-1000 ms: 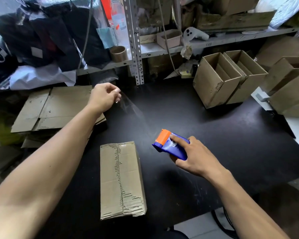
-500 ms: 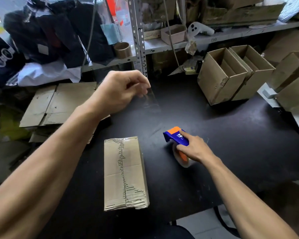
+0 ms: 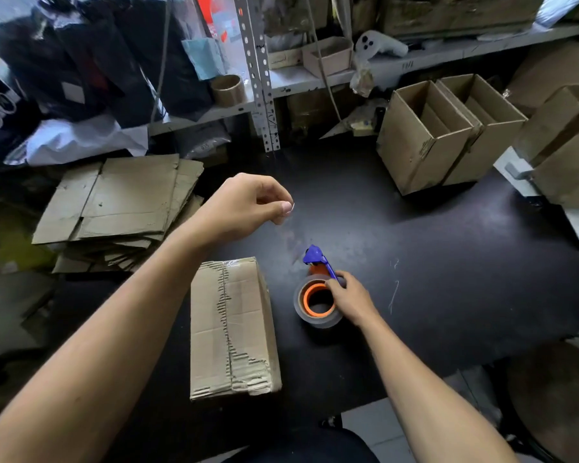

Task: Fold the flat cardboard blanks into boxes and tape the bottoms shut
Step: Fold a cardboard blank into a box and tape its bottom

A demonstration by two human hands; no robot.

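Cardboard blanks [image 3: 114, 208] sat stacked flat at the left of the black table [image 3: 448, 262], stiff but light I'd guess, easiest grabbed by an edge. Left hand [image 3: 244, 205] hovered up, fingertips pinching a clear tape strip [image 3: 290, 228], sticky floppy stuff. Folded box [image 3: 231, 325] lay bottom-up in the middle. Right hand [image 3: 351, 295] curled round the tape dispenser [image 3: 318, 289] just beside it. Finished open boxes [image 3: 448, 132] crowded far right, not really in the way
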